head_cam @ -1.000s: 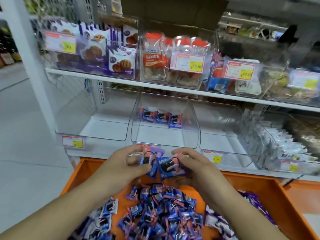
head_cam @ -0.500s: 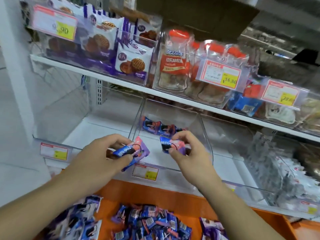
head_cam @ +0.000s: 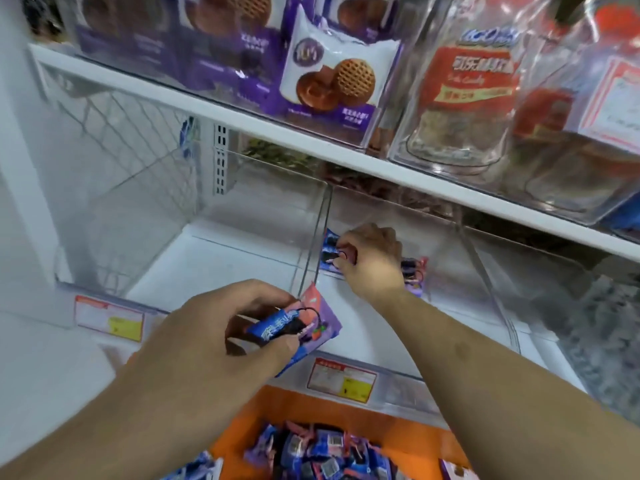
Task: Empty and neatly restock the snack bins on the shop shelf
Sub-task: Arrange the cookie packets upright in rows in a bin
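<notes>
Right hand (head_cam: 372, 261) pinches snack pack (head_cam: 330, 252) in bin (head_cam: 485, 271) — left hand (head_cam: 221, 327) grips packs (head_cam: 294, 327).

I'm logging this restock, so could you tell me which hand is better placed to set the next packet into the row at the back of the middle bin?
The right hand: it is already inside the middle bin, at the packet row. The left hand holds its packets out at the front edge.

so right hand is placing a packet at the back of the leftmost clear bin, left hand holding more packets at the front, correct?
Not quite. In the head view the right hand is in the middle clear bin, not the leftmost, placing a snack packet at the back. The left hand does hold packets at the front.
</notes>
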